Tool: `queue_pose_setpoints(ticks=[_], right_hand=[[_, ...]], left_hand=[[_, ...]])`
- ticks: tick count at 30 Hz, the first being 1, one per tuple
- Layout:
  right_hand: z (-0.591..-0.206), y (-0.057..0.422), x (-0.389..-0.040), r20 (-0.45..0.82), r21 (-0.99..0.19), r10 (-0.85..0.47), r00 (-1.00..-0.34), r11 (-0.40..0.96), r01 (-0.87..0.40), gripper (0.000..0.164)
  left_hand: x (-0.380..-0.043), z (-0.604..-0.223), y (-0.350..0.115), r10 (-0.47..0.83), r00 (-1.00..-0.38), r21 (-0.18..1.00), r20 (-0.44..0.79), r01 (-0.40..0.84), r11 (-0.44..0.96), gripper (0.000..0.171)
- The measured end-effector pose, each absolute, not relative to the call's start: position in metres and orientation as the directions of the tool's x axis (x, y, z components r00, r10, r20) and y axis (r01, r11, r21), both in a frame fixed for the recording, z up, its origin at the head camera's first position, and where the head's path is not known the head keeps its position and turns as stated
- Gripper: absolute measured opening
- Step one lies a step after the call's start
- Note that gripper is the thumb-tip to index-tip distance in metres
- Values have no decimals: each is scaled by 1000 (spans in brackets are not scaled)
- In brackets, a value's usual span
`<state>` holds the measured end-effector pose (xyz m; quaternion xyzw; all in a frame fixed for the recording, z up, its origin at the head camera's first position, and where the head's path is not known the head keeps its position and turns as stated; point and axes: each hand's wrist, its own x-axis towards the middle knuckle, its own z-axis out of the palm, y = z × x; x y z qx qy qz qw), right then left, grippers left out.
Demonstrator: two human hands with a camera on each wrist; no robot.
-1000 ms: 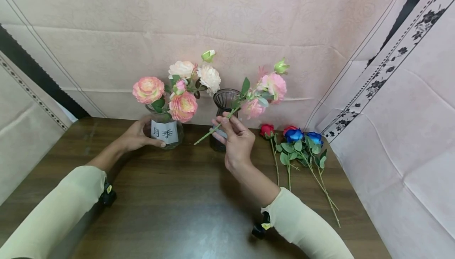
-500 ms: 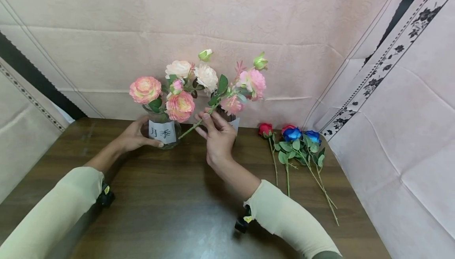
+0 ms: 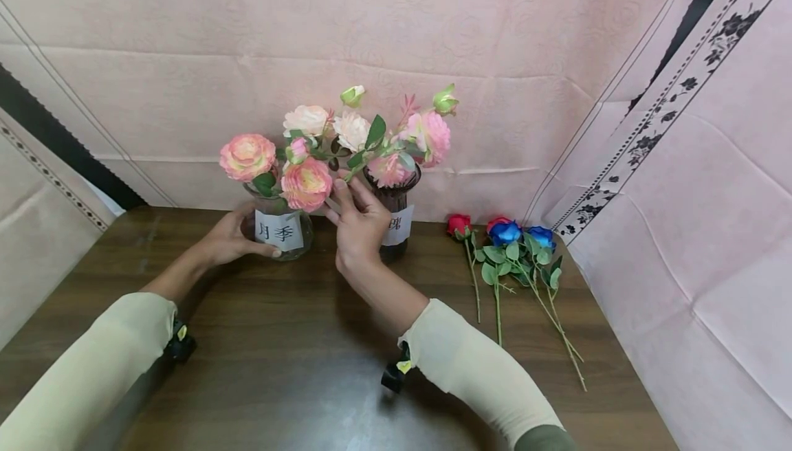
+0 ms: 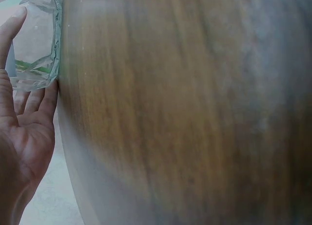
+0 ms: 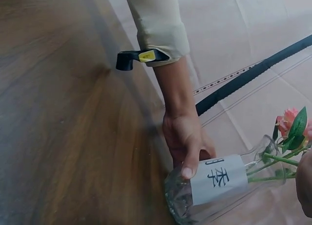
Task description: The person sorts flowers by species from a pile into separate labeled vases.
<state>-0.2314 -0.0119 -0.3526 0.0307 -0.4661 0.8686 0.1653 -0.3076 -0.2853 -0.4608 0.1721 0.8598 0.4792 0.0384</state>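
My left hand [image 3: 225, 239] grips a clear glass vase [image 3: 300, 243] by its lower side, thumb beside the white paper label. In the left wrist view the fingers lie around the glass base [image 4: 56, 45]. Coral-pink roses [image 3: 247, 157] and cream ones [image 3: 307, 119] stand in this vase; the right wrist view shows green stems [image 5: 273, 176] through its neck. My right hand [image 3: 365, 231] pinches the stem of a light pink flower spray [image 3: 431, 137] with a green bud, its blooms leaning right. The lower stem is hidden behind the coral rose and fingers, close over the vase mouth.
Right behind my right hand stands a dark glass vase [image 3: 394, 198] with a label, partly covered. Red roses [image 3: 458, 225] and blue roses [image 3: 505, 233] lie on the wooden table [image 3: 260, 361] at the right. A pale cloth [image 3: 526, 38] hangs behind.
My right hand has carried the pink spray leftward from in front of the dark vase to the clear vase's mouth. The dark vase shows more now. My left hand keeps its grip.
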Motion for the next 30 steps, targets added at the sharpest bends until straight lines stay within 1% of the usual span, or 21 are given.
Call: queue_pose_setpoints(ticks=[4,13,20,26,30], right_hand=[[-347,-19,-234,210,-799,262,-942,-510,-319,32],[-333,-28,-245,251,-781,289,-924,-503,-370,31],[-324,-35,-250,260,-756,306,-916,-526,-390,30],[-322,-41,-252,334,-721,327,-884,-516,-463,31],[-325,-42,-255,390,-739,367,-845,-422,-525,28]], left_hand=[[-308,-462,-286,329,-940,843,91,248,478,104],[-307,-460,-284,325,-943,842,73,233,486,107],[-306,-461,-284,323,-943,841,84,241,484,104],[-306,-461,-284,323,-942,844,88,242,478,105],[-306,-461,-285,320,-944,842,82,238,484,105]])
